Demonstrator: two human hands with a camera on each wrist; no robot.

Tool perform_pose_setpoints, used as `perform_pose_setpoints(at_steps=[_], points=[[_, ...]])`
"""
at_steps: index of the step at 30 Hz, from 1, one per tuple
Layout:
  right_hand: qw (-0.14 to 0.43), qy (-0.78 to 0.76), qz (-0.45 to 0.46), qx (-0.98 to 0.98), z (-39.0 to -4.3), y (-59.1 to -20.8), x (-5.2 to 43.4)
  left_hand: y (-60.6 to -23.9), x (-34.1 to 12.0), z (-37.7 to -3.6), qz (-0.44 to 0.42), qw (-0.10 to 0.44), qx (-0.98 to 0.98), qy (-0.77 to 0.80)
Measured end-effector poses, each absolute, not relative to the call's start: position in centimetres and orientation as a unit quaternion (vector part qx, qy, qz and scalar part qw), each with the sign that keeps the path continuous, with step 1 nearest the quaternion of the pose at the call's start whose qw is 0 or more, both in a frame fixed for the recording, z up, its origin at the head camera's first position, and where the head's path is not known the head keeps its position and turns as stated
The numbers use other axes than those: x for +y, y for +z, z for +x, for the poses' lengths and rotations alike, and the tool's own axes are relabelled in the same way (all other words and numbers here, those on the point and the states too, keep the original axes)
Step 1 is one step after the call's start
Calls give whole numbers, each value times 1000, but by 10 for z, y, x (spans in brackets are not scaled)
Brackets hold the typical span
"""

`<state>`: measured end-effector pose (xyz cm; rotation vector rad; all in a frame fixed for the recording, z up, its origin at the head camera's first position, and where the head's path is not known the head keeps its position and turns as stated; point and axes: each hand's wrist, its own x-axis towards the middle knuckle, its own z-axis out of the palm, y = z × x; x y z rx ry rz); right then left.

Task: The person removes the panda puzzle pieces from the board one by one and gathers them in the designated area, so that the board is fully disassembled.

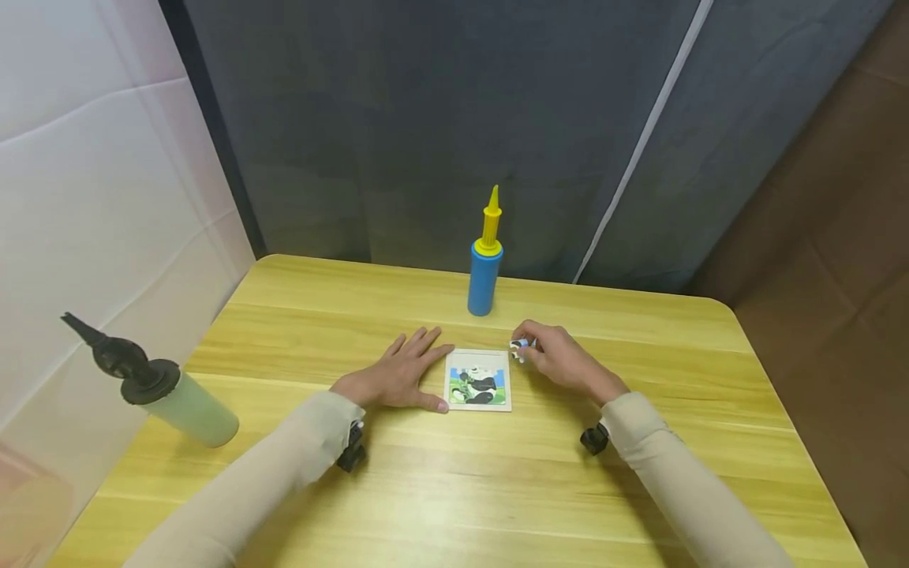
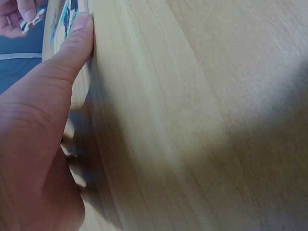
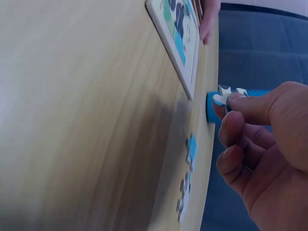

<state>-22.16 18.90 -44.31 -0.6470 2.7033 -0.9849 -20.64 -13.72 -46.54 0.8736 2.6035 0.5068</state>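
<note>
- My left hand [image 1: 398, 377] lies flat on the wooden table [image 1: 454, 489], fingers straight and slightly spread, pointing away from me. It holds nothing.
- The thumb [image 2: 72, 41] of this hand presses against the left edge of the panda puzzle board [image 1: 478, 379]; the left wrist view shows the thumb tip touching the frame.
- My right hand [image 1: 561, 359] pinches one small puzzle piece [image 3: 228, 94] between the thumb and the index finger. The other fingers are curled under it.
- The piece is white, with blue and dark spots. It is held just off the far right corner of the board, a little above the table; I cannot tell if it touches the board.
- The board lies between my two hands and shows a panda sitting on green grass under a blue sky. I can read no writing or brand on it.
- In the right wrist view, some loose puzzle pieces [image 3: 187, 168] lie on the table under my curled fingers; they are blurred.
- Beyond my fingertips, near the far edge of the table, a blue balloon pump [image 1: 485, 264] with a yellow nozzle stands upright. I see no label on it.
- Well apart to the left of my left hand, a pale green pump [image 1: 166, 390] with a black nozzle is tilted; I see no label on it either.
</note>
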Motion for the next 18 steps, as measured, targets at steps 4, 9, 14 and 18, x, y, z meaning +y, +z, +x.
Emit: perform_pose_setpoints(at_steps=[4,9,14,18], points=[[80,-327,-212,917,-223,-443,203,-467,-138,-206,311,170,917,185],[69,-322,-201,923,-223,-441,223,-468,-138,-205,315,170,916,182],[62,-316,-183,929,-226,-437,240,-467,-139,-205,312,172,917,178],[58,-305,-164,936,-229,-434,253,-468,-139,-206,311,173,917,178]])
